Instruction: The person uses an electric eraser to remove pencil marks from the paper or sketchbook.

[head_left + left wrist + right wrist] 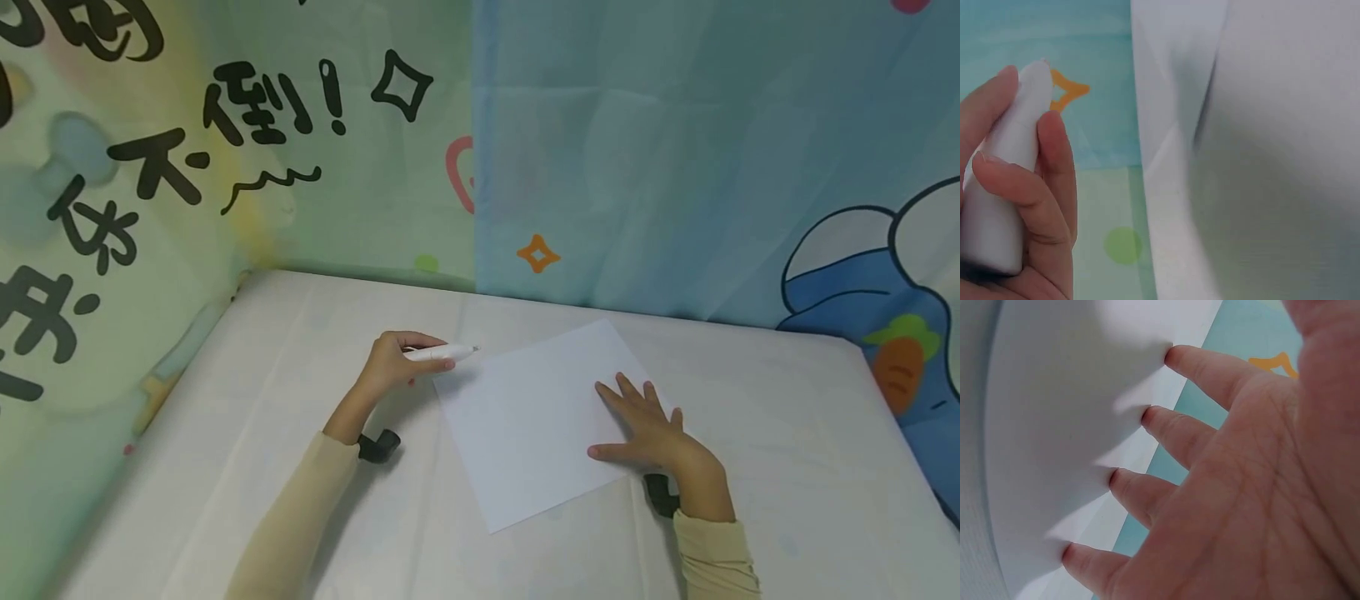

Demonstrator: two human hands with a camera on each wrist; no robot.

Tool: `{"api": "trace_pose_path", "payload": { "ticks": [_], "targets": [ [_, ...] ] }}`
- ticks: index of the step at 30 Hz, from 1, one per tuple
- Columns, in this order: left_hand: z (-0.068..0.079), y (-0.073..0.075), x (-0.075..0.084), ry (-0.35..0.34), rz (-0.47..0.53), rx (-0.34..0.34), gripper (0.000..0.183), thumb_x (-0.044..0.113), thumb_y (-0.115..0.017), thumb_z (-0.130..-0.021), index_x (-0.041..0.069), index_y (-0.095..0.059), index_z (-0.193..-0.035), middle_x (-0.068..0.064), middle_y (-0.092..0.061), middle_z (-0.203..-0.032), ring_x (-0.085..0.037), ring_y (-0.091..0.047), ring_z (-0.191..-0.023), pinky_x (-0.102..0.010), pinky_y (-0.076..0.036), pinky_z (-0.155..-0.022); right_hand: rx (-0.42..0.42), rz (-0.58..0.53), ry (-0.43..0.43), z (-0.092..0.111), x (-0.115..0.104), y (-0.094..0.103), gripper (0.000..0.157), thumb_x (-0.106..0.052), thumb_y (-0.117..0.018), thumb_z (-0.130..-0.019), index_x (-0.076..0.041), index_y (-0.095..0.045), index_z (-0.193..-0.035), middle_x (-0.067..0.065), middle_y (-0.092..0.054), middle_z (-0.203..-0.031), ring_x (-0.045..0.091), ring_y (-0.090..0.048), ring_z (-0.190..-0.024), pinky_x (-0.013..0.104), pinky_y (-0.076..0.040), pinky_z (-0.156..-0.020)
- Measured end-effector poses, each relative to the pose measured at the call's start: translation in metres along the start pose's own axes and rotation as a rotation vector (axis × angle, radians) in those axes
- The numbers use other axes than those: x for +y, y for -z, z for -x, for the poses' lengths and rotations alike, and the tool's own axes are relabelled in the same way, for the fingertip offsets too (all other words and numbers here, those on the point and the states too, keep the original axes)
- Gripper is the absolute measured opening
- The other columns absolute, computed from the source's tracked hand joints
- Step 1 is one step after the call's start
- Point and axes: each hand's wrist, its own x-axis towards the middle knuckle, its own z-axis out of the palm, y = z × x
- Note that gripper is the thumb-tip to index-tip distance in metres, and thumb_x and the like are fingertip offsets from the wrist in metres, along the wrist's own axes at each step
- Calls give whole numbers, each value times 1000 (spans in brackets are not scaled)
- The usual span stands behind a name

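In the head view a square sheet of white paper (525, 425) lies turned at an angle on the table. My left hand (390, 363) pinches a white pen (461, 352) by the paper's upper left corner, its narrow end pointing right. Seen from the left wrist, the pen (1013, 140) has a thick, smooth body tapering to a small tip, with thumb and fingers curled around it. My right hand (651, 429) is spread over the paper's right edge. In the right wrist view its straight fingertips (1175, 355) touch the sheet (1054, 425).
A white cloth (360, 517) covers the table. Behind it and at the left hang printed curtains (637, 150) with black lettering and cartoon figures. A small black wrist device (379, 447) sits at the left wrist, another device (662, 495) at the right.
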Motion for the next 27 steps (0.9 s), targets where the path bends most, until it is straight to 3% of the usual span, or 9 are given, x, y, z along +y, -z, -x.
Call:
{"api": "trace_pose_path", "payload": {
  "ticks": [3, 9, 13, 17, 20, 24, 27],
  "targets": [
    [2, -3, 0, -29, 9, -10, 32, 18, -85, -74, 7, -75, -102, -8, -71, -100, -16, -55, -74, -22, -44, -47, -3, -5, -1, 0, 1, -1, 103, -44, -79, -77, -1, -23, -151, 31, 0, -157, 58, 13, -138, 83, 12, -98],
    [5, -8, -4, -37, 40, -34, 33, 15, -85, -74, 3, -74, -102, -11, -73, -99, -15, -60, -74, -23, -52, -53, 8, -1, 3, 0, 4, -1, 102, -44, -79, -77, -2, -23, -151, 30, 0, -158, 58, 13, -139, 83, 12, -98],
    [5, -10, -7, -59, -2, -25, 34, 14, -85, -74, 2, -74, -103, -12, -73, -101, -16, -61, -73, -25, -53, -55, 7, -6, 7, -1, 3, -1, 102, -44, -79, -77, -2, -23, -152, 30, 0, -158, 57, 14, -139, 82, 13, -98],
    [4, -12, -8, -118, -84, -23, 32, 15, -85, -74, 2, -75, -101, -11, -74, -101, -23, -67, -91, -33, -57, -75, 9, -5, 10, -1, 3, 0, 102, -44, -79, -77, -2, -23, -152, 30, 0, -158, 57, 14, -139, 82, 13, -98],
    [3, -12, -8, -158, -139, -34, 29, 16, -85, -74, 4, -75, -98, -8, -75, -98, -25, -67, -101, -38, -55, -90, 10, -1, 11, -1, 3, -1, 102, -44, -79, -77, -2, -23, -152, 30, 0, -158, 57, 13, -139, 83, 13, -98],
    [2, -12, -10, -189, -176, -53, 26, 16, -85, -73, 6, -76, -95, -4, -75, -93, -20, -68, -96, -34, -56, -84, 14, 12, 10, -1, 4, -1, 102, -45, -79, -76, -2, -24, -151, 30, -1, -158, 58, 12, -139, 83, 12, -97],
    [1, -13, -11, -166, -161, -67, 25, 17, -86, -73, 7, -77, -94, -5, -75, -95, -15, -68, -83, -26, -56, -71, 11, 3, 11, 0, 3, -2, 102, -45, -79, -76, -2, -24, -151, 31, -1, -157, 58, 12, -139, 83, 12, -97]
  ]
}}
